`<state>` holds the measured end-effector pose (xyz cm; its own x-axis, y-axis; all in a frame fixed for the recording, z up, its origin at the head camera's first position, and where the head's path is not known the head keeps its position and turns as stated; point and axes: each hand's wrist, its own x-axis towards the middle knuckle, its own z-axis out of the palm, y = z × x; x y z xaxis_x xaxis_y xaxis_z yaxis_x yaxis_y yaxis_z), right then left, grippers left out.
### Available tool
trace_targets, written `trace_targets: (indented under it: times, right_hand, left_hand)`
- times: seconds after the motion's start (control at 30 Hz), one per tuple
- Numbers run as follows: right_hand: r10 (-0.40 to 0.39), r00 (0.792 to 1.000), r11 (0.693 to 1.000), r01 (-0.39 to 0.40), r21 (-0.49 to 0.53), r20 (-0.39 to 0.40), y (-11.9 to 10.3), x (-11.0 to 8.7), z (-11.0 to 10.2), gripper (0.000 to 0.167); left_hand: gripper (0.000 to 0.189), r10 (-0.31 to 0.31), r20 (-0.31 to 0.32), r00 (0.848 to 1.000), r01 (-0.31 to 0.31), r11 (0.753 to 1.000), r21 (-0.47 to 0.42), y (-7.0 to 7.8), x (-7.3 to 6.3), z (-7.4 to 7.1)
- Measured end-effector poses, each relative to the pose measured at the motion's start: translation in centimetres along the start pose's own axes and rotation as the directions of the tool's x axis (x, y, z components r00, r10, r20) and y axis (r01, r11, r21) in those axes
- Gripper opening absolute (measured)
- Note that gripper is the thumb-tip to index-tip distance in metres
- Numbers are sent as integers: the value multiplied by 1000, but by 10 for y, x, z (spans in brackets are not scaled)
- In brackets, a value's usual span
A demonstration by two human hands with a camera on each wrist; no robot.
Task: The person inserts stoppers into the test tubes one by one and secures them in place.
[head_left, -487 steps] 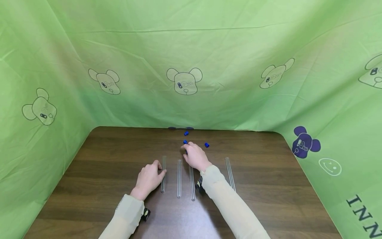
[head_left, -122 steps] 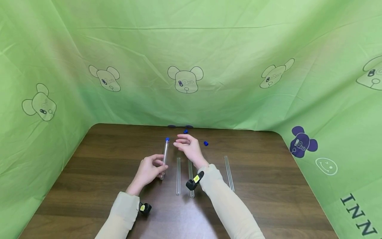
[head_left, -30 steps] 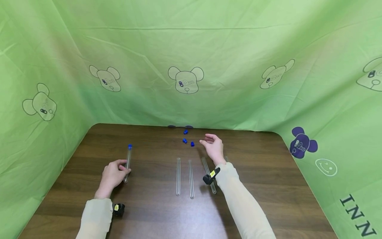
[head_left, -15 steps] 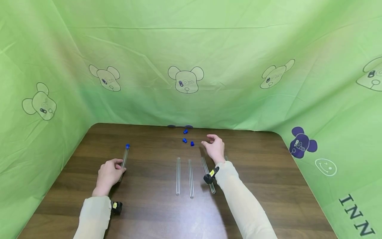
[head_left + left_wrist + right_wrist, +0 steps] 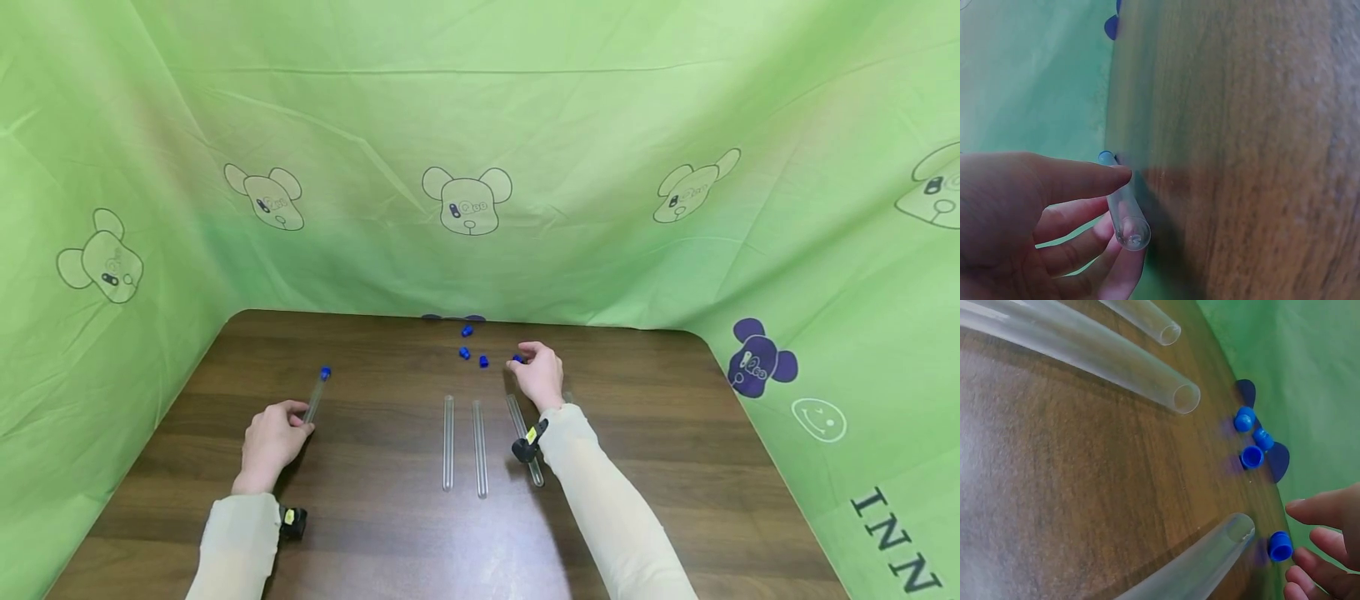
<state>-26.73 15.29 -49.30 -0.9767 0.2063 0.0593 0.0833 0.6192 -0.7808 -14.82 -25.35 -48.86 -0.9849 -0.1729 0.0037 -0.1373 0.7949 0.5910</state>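
My left hand [image 5: 272, 442] pinches a clear test tube [image 5: 316, 402] between thumb and fingers, over the left of the table. A blue cap [image 5: 326, 372] sits on the tube's far end; in the left wrist view its rounded bottom [image 5: 1133, 236] points toward the camera. My right hand [image 5: 542, 375] reaches down around a loose blue cap [image 5: 1280, 547], thumb and forefinger apart, fingertips right beside it. More blue caps [image 5: 464, 353] lie left of that hand. Uncapped test tubes [image 5: 447, 442] lie lengthwise in front, one [image 5: 567, 398] mostly hidden under the right sleeve.
The brown wooden table [image 5: 375, 533] ends at a green cloth backdrop [image 5: 360, 275] at the back and sides. Another uncapped tube [image 5: 517, 412] passes partly behind the black wrist camera [image 5: 529, 442] on the right arm.
Over the last few seconds my left hand has carried the capped tube left from the middle and tilted it lower. My right hand has moved right, and its fingers have lowered around the cap.
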Motion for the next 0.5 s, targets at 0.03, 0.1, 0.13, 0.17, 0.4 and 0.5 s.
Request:
trace_targets:
  times: [0.03,0.1,0.13,0.17,0.4,0.5]
  right_hand:
    - [-2,1000,1000,2,-4,0,0,0,0,44]
    - [-6,1000,1000,6,-8,-1,1,-1,0,44]
    - [-7,1000,1000,7,-9,-2,1,-1,0,44]
    - [-8,1000,1000,8,-11,-1,1,0,0,44]
    - [-36,999,997,36,-66,13,3,1,0,43]
    - [-48,999,995,49,-92,15,3,2,0,43]
  left_hand:
    - [35,-5,1,1000,5,1000,0,0,0,0]
    - [35,-12,3,1000,12,1000,4,0,0,0]
    - [35,-14,6,1000,14,1000,3,0,0,0]
    - [36,-15,6,1000,15,1000,4,0,0,0]
    - [40,-33,14,999,33,999,3,-1,0,1]
    - [43,-47,17,999,47,999,2,0,0,0]
